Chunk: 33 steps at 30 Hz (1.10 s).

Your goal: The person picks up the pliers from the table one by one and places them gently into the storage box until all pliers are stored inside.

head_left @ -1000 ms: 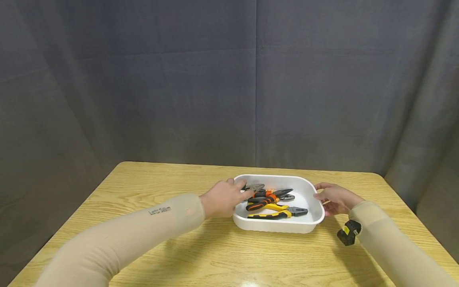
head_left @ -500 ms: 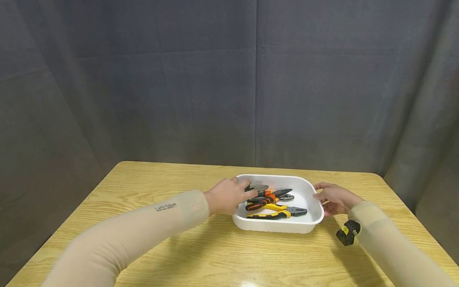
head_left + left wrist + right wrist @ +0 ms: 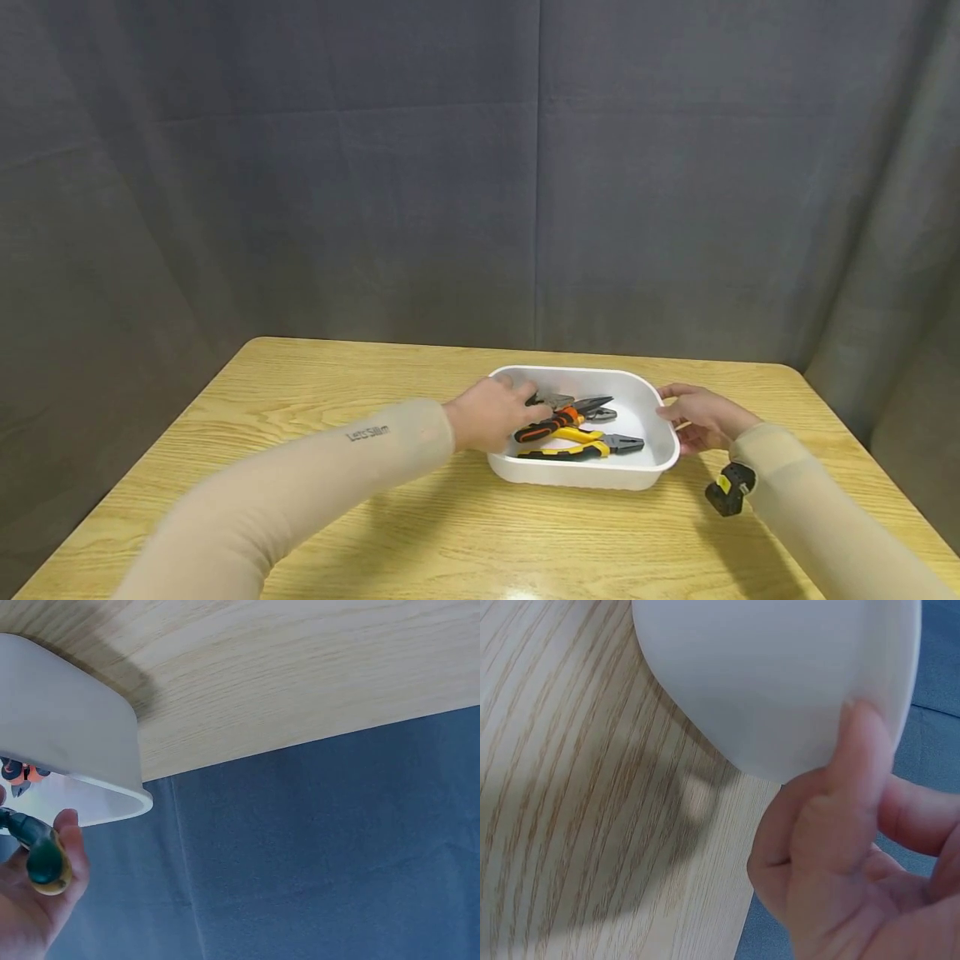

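In the head view my left hand [image 3: 491, 414] reaches over the left end of a white plastic bin [image 3: 577, 473]. It grips pliers [image 3: 555, 401], whose grey jaws point right. The left wrist view shows their dark green handle [image 3: 45, 859], with a yellowish end, between thumb and fingers. At the bin's right end, my right hand [image 3: 701, 417] holds the wall near the rim, a digit laid along the outside in the right wrist view. Inside the bin lie orange-and-black pliers [image 3: 547, 426], yellow-and-black pliers [image 3: 570, 450] and others partly hidden beneath.
The bin stands on a wood-grain table [image 3: 465, 525], toward its far edge. A dark grey-blue curtain [image 3: 375, 208] hangs behind. A small black device [image 3: 727, 490] is strapped at my right wrist.
My left hand has moved a little rightward over the bin, and the gripped pliers have shifted right with it. The right hand and the bin stay in place.
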Each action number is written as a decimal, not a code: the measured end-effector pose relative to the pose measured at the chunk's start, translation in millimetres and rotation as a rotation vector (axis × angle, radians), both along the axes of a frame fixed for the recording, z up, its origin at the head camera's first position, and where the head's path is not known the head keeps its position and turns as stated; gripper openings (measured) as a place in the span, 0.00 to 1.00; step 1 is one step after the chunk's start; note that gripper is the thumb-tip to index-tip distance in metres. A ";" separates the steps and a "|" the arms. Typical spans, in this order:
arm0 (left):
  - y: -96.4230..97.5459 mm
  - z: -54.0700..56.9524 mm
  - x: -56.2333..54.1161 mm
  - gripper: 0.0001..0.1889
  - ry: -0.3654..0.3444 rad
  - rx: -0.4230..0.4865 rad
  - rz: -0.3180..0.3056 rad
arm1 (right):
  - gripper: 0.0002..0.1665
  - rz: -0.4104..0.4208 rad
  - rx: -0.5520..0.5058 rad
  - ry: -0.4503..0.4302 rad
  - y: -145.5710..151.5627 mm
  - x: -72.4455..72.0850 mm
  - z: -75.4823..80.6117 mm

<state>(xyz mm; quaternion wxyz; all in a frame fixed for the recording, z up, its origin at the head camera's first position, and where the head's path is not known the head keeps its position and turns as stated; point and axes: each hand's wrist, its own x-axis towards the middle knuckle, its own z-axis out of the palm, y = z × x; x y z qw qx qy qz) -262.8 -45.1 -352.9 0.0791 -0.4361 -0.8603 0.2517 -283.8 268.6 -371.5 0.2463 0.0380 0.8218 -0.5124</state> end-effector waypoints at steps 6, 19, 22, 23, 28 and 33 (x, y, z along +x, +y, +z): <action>8.6 -1.9 -1.4 0.30 0.013 -0.034 -0.034 | 0.23 -0.009 0.008 0.005 -0.1 0.7 -0.4; 23.5 -5.8 -5.4 0.23 -0.096 0.006 -0.049 | 0.24 -0.025 0.011 0.006 -1.2 -0.4 -1.2; 26.9 -6.4 -5.7 0.25 -0.119 0.011 -0.045 | 0.24 -0.027 0.015 0.007 -1.4 -0.6 -1.2; 28.1 -6.7 -5.8 0.26 -0.125 0.013 -0.043 | 0.24 -0.030 0.017 0.006 -1.5 -0.7 -1.2; 33.3 -7.4 -5.8 0.27 -0.141 0.016 -0.030 | 0.25 -0.030 0.023 0.003 -1.6 0.0 -0.7; 36.0 -10.4 -7.3 0.24 -0.127 0.022 -0.045 | 0.25 -0.038 0.022 0.001 -2.5 1.2 0.5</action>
